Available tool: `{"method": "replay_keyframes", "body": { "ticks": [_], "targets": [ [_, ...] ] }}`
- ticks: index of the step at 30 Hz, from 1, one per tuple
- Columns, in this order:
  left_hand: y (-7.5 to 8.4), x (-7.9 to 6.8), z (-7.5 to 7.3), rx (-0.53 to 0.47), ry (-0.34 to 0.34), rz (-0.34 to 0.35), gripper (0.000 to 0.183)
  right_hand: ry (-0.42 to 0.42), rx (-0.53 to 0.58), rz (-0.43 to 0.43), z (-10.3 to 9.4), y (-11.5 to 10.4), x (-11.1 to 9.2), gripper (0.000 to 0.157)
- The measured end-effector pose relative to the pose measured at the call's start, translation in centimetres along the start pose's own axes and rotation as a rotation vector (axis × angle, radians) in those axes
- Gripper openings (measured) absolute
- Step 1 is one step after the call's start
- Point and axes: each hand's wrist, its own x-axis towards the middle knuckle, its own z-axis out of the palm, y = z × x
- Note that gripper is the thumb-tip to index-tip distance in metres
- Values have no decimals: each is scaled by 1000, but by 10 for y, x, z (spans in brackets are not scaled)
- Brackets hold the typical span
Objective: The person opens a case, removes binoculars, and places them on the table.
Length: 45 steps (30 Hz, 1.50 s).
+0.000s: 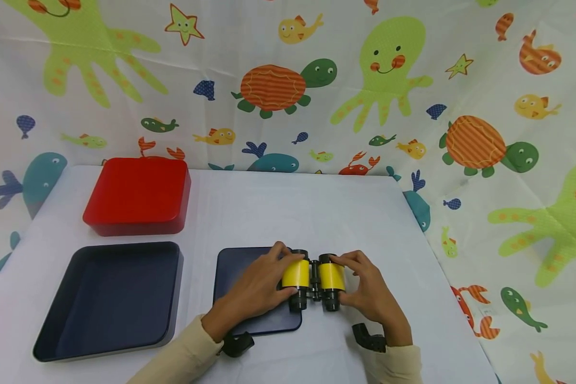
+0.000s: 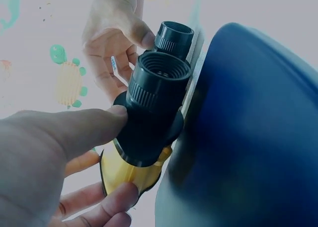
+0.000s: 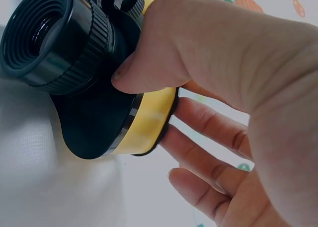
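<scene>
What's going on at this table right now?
A person is holding yellow-and-black binoculars, the left hand gripping one side and the right hand the other. From above, they overlap the right edge of a flat dark blue panel; I can't tell whether they're resting or lifted. On the left side of the table sit an open dark tray and, beyond it, a red box.

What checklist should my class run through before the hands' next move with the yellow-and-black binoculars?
1. Left hand grips the yellow-and-black binoculars: ok.
2. Right hand grips the other side: ok.
3. Dark-blue flat rectangular panel fully in sight: not ok, left hand covers part.
4. Dark-blue rectangular tray open side up: ok.
5. Red rectangular box apart from both hands: ok.
6. Binoculars raised: cannot tell.
</scene>
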Motion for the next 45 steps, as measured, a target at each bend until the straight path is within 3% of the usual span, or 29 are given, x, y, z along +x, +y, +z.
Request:
{"method": "replay_keyframes", "body": {
  "ticks": [35,45],
  "targets": [
    [28,22,29,-7,-15,25,67,19,-18,50,-23,27,-17,82],
    [26,25,42,-3,-3,27,70,12,-41,59,-29,28,-19,82]
  ]
}}
